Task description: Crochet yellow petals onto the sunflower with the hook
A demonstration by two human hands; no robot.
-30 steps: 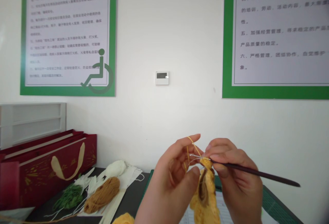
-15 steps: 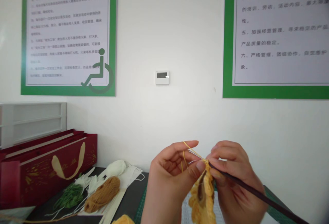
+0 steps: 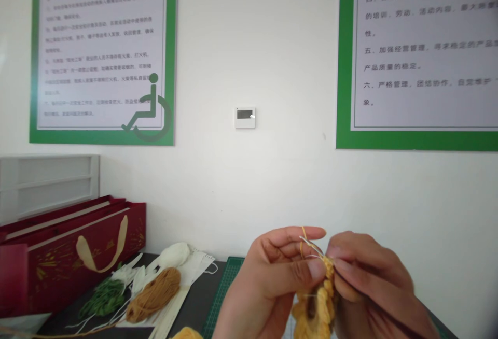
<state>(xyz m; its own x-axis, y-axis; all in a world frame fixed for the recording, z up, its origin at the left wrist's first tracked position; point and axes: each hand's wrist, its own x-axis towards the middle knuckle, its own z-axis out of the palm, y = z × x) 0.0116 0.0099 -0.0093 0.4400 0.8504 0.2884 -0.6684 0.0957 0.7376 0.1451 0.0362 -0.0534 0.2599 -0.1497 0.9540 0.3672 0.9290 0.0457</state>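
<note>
**Inspector:** Where is the piece?
**Clerk:** The yellow crocheted piece (image 3: 324, 305) is held between the hands, above the green mat (image 3: 221, 292), to the right of its left edge.
**Inspector:** The hands?
**Clerk:** Close together. The left hand (image 3: 268, 282) pinches the piece's top, its forefinger extended with a yellow strand (image 3: 304, 232) over it. The right hand (image 3: 377, 277) grips the hook (image 3: 309, 243); the metal tip lies at that strand.
**Inspector:** Surroundings?
**Clerk:** A yellow yarn ball (image 3: 187, 334) near the mat's left edge; farther left on the dark table (image 3: 198, 297), a brown skein (image 3: 153, 295) on pale sheets.
**Inspector:** Good practice here?
**Clerk:** In my judgement: keep the strand evenly taut, pinch close to the working stitch, and catch the whole strand without splitting it.
**Inspector:** Changes since half a second ago?
**Clerk:** Both hands and the piece sit lower and farther right. Less of the hook's handle shows, more of the mat's left side. The skein is unmoved.
</note>
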